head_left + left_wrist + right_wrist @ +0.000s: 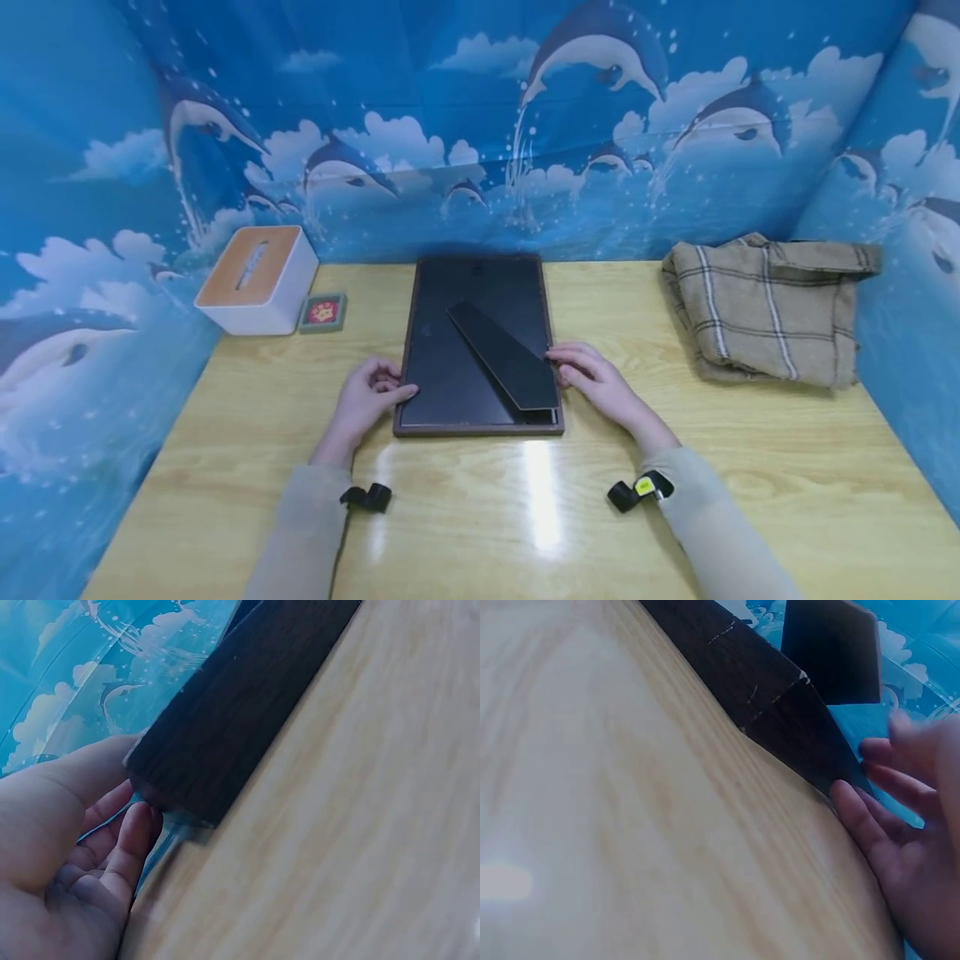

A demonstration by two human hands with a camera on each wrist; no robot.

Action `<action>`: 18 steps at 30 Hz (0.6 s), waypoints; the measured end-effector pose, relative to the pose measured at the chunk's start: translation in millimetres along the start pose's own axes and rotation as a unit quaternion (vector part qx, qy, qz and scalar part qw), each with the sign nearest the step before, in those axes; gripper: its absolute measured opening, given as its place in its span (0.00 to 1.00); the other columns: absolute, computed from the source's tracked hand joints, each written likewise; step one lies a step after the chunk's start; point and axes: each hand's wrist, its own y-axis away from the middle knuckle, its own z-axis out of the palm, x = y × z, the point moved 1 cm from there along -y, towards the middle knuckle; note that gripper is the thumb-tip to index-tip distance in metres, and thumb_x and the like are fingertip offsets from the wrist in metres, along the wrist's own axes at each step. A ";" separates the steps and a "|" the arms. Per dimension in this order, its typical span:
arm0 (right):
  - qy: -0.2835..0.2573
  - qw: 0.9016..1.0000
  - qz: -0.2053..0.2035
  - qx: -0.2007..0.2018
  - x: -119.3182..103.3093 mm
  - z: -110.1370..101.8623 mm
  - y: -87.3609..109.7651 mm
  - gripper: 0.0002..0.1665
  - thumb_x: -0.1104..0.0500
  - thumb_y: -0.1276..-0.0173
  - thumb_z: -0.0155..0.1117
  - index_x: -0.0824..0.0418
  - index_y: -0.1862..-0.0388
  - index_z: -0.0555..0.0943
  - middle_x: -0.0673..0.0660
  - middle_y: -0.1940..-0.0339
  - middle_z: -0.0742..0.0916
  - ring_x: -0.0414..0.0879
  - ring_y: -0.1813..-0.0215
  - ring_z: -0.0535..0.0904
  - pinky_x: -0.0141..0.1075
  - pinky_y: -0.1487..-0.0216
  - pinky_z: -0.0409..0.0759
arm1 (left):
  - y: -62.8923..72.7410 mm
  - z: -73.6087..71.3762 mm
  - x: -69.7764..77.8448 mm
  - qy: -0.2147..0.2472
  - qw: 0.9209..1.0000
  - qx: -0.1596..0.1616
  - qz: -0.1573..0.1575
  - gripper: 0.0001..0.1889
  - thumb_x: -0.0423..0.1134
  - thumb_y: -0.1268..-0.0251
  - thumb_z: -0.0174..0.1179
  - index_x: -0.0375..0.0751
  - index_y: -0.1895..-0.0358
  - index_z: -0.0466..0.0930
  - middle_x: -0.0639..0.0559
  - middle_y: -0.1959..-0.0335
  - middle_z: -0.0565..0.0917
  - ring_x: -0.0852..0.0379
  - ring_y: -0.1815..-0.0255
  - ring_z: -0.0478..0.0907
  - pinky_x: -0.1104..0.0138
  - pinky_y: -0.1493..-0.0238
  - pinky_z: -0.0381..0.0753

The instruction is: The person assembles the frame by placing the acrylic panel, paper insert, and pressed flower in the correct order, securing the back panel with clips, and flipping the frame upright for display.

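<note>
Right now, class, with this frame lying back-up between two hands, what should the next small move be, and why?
Perhaps the right hand should bring its thumb over the right edge of the frame: the left hand has its thumb over the left edge, while the right thumb appears clear, so the hold looks uneven.

I have room over the table (pixel 465 517) between my forearms, up to the frame's (pixel 442 358) near edge, and between my right hand (pixel 600 387) and the folded cloth (pixel 772 317) at far right. The raised stand leg (pixel 510 358) obstructs a low crossing; at far left, the tissue box (pixel 255 319) and green tile (pixel 323 313) do.
</note>
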 end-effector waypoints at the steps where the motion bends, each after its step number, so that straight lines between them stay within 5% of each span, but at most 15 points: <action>1: 0.014 1.000 0.006 -0.001 -4.3 -0.1 0.9 0.18 0.74 0.31 0.53 0.77 0.44 0.74 0.74 0.40 0.73 0.64 0.42 0.70 0.35 0.43 0.73 | 0.9 0.7 -0.5 -0.001 1.000 0.000 0.000 0.19 0.34 0.51 0.74 0.34 0.59 0.74 0.45 0.66 0.77 0.57 0.69 0.75 0.71 0.72 0.75; 6: 0.036 0.999 0.024 -0.019 -12.7 -0.7 2.9 0.22 0.71 0.31 0.55 0.73 0.38 0.72 0.70 0.39 0.73 0.60 0.39 0.69 0.32 0.42 0.72 | 1.4 1.9 -1.7 -0.001 1.000 0.006 -0.002 0.19 0.36 0.50 0.73 0.32 0.58 0.76 0.44 0.63 0.78 0.58 0.68 0.75 0.72 0.70 0.75; 12: 0.050 0.998 -0.015 -0.041 -12.0 -0.4 2.7 0.19 0.76 0.32 0.51 0.73 0.44 0.77 0.71 0.40 0.74 0.62 0.42 0.72 0.26 0.46 0.73 | -1.1 0.6 0.3 0.035 0.999 0.034 -0.006 0.13 0.37 0.36 0.63 0.28 0.58 0.80 0.47 0.64 0.81 0.60 0.65 0.76 0.72 0.63 0.77; 18: 0.058 0.997 -0.014 -0.050 -13.4 0.1 4.3 0.17 0.72 0.34 0.59 0.73 0.46 0.78 0.70 0.40 0.74 0.62 0.42 0.71 0.35 0.47 0.75 | -1.9 0.5 2.9 0.052 0.998 0.027 -0.004 0.12 0.32 0.37 0.61 0.26 0.54 0.78 0.46 0.62 0.81 0.60 0.64 0.77 0.72 0.62 0.78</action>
